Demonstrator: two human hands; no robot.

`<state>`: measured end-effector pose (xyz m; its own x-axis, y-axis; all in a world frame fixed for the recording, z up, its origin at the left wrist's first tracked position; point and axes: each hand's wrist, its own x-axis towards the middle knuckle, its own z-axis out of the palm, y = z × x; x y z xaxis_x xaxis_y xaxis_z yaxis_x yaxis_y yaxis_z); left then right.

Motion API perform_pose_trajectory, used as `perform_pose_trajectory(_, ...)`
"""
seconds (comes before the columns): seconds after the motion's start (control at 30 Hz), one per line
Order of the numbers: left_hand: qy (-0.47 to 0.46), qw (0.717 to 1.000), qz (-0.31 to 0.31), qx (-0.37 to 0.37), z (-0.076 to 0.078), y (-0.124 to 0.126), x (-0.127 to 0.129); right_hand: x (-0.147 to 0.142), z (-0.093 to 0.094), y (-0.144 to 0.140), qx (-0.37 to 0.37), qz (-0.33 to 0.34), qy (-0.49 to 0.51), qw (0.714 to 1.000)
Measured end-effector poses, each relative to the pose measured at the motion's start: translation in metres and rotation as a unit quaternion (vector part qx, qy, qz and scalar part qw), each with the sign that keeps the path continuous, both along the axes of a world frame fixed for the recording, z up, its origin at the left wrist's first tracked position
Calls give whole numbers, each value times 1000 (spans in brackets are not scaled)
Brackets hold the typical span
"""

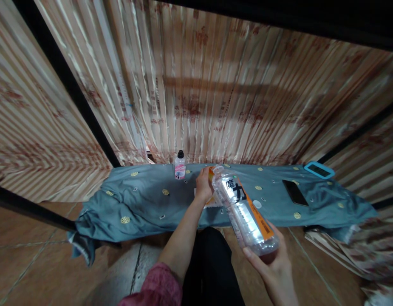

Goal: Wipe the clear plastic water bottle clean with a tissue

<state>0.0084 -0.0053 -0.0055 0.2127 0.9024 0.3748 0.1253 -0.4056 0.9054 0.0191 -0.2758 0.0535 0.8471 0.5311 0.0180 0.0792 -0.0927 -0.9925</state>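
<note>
My right hand [274, 265] is wrapped round the base of a large clear plastic bottle [242, 212] with a silver and orange label. The bottle is tilted, its mouth pointing away and to the left. At the mouth, my left hand [203, 185] has its fingers closed round a small orange object [211, 173], mostly hidden by the hand and the bottle neck. Beneath that hand lies a white and orange flat item [212, 203], partly covered. A white round disc [256, 204] rests on the cloth just right of the bottle.
A grey-green patterned cloth [145, 208] covers the low table. A small clear bottle with pink label and black cap [180, 165] stands at the back left. To the right lie a dark phone [295, 192] and a blue-framed device [319, 170]. Black posts [72, 89] and curtains surround it.
</note>
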Motion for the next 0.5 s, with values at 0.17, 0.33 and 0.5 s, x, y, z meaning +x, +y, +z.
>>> perform_pose_trajectory(0.17,28,1000,2,6,4,-4,-4,2,-3,-1,-10,3,2,1000)
perform_pose_trajectory(0.33,31,999,9,5,5,-5,-4,2,-3,-2,-31,-6,-11,999)
perform_pose_trajectory(0.5,28,1000,2,8,2,-4,-4,3,-6,-2,-33,-2,-19,999)
